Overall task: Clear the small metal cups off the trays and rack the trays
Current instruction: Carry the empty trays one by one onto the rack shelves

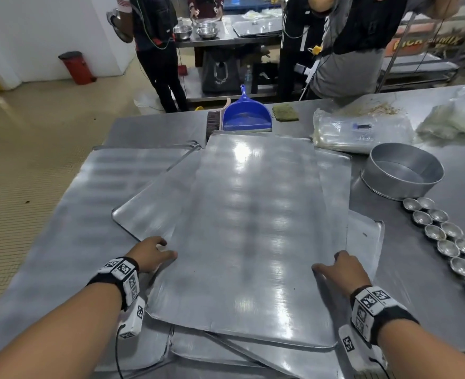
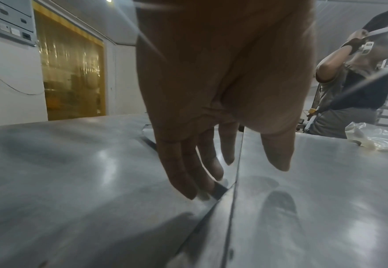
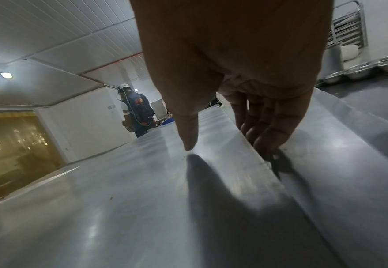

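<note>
Several flat metal trays lie overlapping on the steel table; the top tray [image 1: 253, 228] runs lengthwise away from me. My left hand [image 1: 165, 248] straddles its left edge. In the left wrist view the thumb [image 2: 277, 156] hovers just above the top tray [image 2: 325, 181], and the straight fingers [image 2: 188, 172] reach down beside the edge. My right hand [image 1: 324, 262] straddles the right edge. There the thumb [image 3: 188, 139] touches the tray top [image 3: 119, 181], and the fingers [image 3: 264, 134] rest against its side. Small metal cups [image 1: 444, 242] [image 3: 360, 70] stand in a double row on the table at the right.
A round metal tin [image 1: 403, 170] stands behind the cups. A blue dustpan [image 1: 246, 113], a brush [image 1: 213, 121], a sponge [image 1: 284, 112] and plastic bags [image 1: 362, 129] lie at the table's far side. People stand beyond it. A tray rack [image 1: 423, 69] is at the back right.
</note>
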`<action>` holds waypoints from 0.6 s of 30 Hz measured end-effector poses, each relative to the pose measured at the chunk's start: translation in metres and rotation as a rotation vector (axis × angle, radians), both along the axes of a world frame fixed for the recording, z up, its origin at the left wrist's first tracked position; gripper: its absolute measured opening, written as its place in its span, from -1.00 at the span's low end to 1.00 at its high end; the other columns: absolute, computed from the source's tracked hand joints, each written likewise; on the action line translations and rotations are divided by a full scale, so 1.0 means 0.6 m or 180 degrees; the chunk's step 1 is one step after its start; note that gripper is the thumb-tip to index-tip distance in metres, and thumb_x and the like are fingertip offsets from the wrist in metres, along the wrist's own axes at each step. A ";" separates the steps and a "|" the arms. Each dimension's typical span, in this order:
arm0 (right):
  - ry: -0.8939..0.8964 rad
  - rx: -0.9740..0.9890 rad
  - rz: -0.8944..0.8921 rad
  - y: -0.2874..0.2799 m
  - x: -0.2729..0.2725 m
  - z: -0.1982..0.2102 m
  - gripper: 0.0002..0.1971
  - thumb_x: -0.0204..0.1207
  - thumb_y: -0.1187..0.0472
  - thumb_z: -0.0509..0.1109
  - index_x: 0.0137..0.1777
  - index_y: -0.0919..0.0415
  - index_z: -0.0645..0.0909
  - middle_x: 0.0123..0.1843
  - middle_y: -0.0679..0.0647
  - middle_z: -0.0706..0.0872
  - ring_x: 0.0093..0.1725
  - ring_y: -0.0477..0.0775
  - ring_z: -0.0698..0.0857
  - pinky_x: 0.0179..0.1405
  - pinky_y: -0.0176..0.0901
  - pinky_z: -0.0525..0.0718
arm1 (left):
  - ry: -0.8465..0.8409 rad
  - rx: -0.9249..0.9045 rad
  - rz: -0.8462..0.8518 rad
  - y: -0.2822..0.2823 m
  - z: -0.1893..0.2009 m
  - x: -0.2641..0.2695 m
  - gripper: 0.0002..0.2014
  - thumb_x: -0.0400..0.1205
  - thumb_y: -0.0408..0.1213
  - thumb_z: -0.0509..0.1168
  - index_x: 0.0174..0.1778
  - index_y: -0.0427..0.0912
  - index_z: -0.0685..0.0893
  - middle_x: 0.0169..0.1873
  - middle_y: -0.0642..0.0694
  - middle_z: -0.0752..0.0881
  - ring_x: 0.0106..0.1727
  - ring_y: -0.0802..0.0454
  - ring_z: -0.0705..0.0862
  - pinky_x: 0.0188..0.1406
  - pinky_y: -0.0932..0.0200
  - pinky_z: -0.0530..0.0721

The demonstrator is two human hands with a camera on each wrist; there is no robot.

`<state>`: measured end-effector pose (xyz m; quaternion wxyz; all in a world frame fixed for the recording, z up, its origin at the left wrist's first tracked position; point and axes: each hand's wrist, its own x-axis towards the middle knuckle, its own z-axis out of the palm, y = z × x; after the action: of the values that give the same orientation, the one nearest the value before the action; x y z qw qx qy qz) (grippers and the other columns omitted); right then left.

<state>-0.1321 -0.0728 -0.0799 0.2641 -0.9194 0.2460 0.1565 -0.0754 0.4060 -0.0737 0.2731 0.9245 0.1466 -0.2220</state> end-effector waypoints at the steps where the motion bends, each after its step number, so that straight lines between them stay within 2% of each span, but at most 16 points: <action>1: -0.0007 0.0013 0.0002 0.000 0.006 0.001 -0.42 0.38 -0.13 0.54 0.21 0.24 0.47 0.16 0.18 0.59 -0.01 0.18 0.62 -0.13 -0.07 0.56 | -0.0023 -0.0024 -0.0004 -0.007 0.004 0.010 -0.44 0.49 0.07 0.56 0.33 -0.11 0.61 -0.01 -0.14 0.72 -0.18 -0.04 0.70 -0.35 0.22 0.58; 2: -0.0029 0.0025 0.0016 0.000 0.013 0.003 -0.43 0.38 -0.13 0.55 0.18 0.25 0.49 0.15 0.19 0.60 -0.03 0.17 0.62 -0.15 -0.07 0.56 | -0.0025 -0.0040 -0.0005 -0.011 0.002 0.023 -0.40 0.50 0.06 0.55 0.38 -0.14 0.60 0.08 -0.18 0.73 -0.13 -0.06 0.72 -0.33 0.21 0.61; 4: -0.0094 0.0092 -0.0016 0.001 0.026 0.006 -0.44 0.37 -0.13 0.56 0.17 0.26 0.52 0.15 0.22 0.62 -0.03 0.18 0.64 -0.14 -0.08 0.58 | -0.0058 -0.0055 -0.0051 -0.021 0.003 0.048 -0.27 0.47 0.12 0.54 0.47 -0.20 0.56 0.26 -0.25 0.71 0.10 -0.17 0.73 -0.05 0.09 0.72; 5: -0.0141 0.0158 -0.0072 0.002 0.034 0.008 -0.42 0.38 -0.11 0.57 0.23 0.27 0.53 0.19 0.23 0.63 0.01 0.18 0.64 -0.10 -0.09 0.58 | -0.0090 -0.0019 -0.0107 -0.026 0.005 0.059 -0.22 0.46 0.14 0.53 0.51 -0.22 0.54 0.31 -0.27 0.68 0.20 -0.21 0.71 0.11 0.03 0.71; 7: -0.0224 0.0257 -0.0185 0.003 0.046 0.011 -0.33 0.41 -0.07 0.58 0.39 0.31 0.51 0.27 0.24 0.63 0.15 0.22 0.65 0.01 -0.10 0.57 | -0.0130 0.0000 -0.0116 -0.035 0.005 0.085 -0.21 0.51 0.08 0.53 0.58 -0.25 0.48 0.42 -0.29 0.62 0.33 -0.23 0.66 0.29 -0.02 0.66; 12: -0.0289 0.0431 -0.0397 0.007 0.080 0.020 -0.30 0.49 -0.01 0.57 0.49 0.38 0.45 0.39 0.30 0.62 0.35 0.30 0.62 0.23 -0.03 0.55 | -0.0116 -0.0088 -0.0094 -0.050 -0.011 0.137 -0.18 0.54 0.01 0.53 0.61 -0.34 0.39 0.52 -0.32 0.54 0.48 -0.23 0.56 0.49 -0.03 0.50; 15: -0.0349 0.0564 -0.0522 0.008 0.100 0.022 -0.32 0.52 0.04 0.57 0.51 0.39 0.44 0.45 0.30 0.60 0.42 0.30 0.59 0.28 -0.05 0.51 | -0.0183 -0.0249 -0.0011 -0.056 -0.022 0.164 -0.14 0.53 -0.01 0.55 0.63 -0.35 0.36 0.55 -0.31 0.51 0.51 -0.24 0.54 0.50 -0.04 0.48; 18: -0.0389 0.0702 -0.0620 0.002 0.122 0.019 -0.23 0.51 0.03 0.58 0.60 0.37 0.37 0.58 0.27 0.51 0.53 0.28 0.52 0.46 0.01 0.46 | -0.0184 -0.0391 0.0168 -0.067 -0.031 0.190 -0.13 0.54 -0.03 0.55 0.65 -0.35 0.33 0.57 -0.32 0.47 0.52 -0.26 0.51 0.51 -0.06 0.46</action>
<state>-0.0590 -0.0714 -0.0686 0.3918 -0.8644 0.2988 0.1000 0.0387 0.3658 -0.0923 0.3392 0.9078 0.1490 -0.1966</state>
